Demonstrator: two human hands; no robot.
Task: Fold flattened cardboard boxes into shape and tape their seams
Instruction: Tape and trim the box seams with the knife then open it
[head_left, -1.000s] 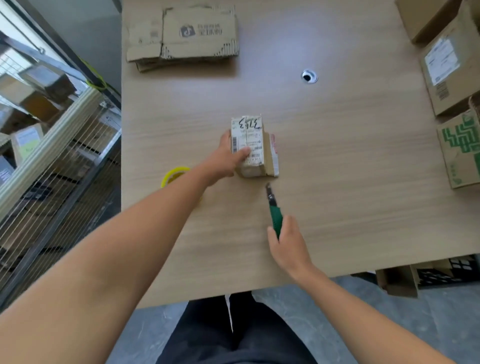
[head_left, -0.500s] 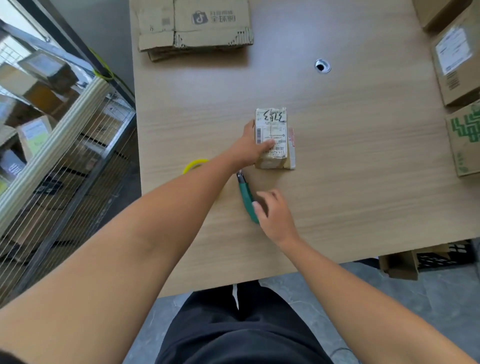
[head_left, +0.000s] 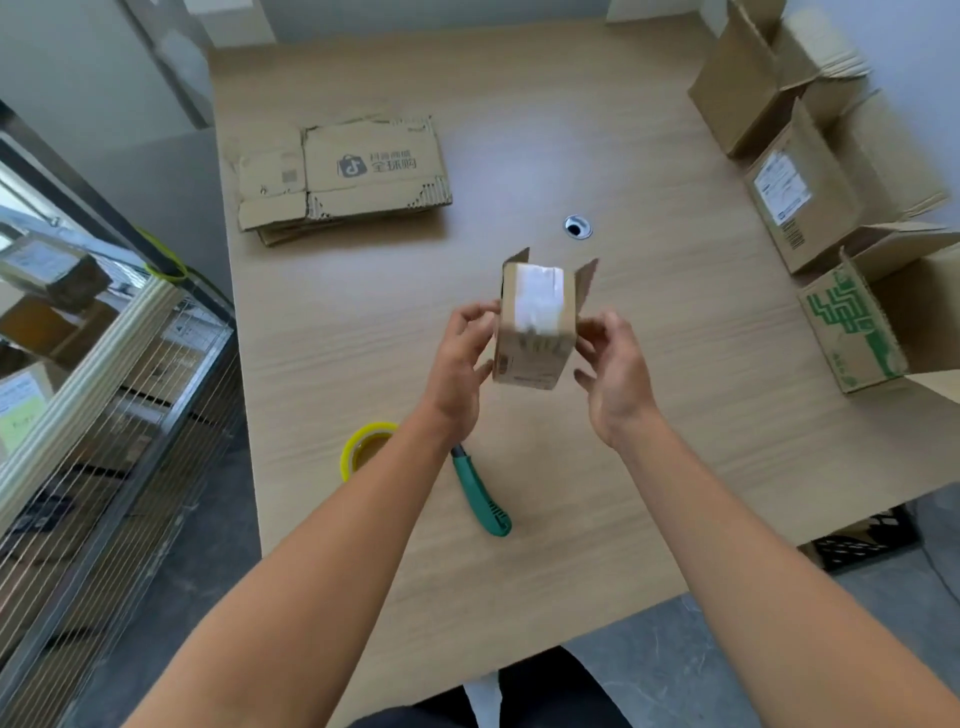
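— Where is the small box (head_left: 535, 332)?
— Over the table (head_left: 675, 415), upright between both hands, with two flaps open at its top.
— And the fingers?
— The left hand (head_left: 457, 364) grips the left side with curled fingers. The right hand (head_left: 615, 374) grips the right side likewise. Both forearms reach forward.

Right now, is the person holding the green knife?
No, the green knife lies on the table while the left hand and the right hand both hold the small box.
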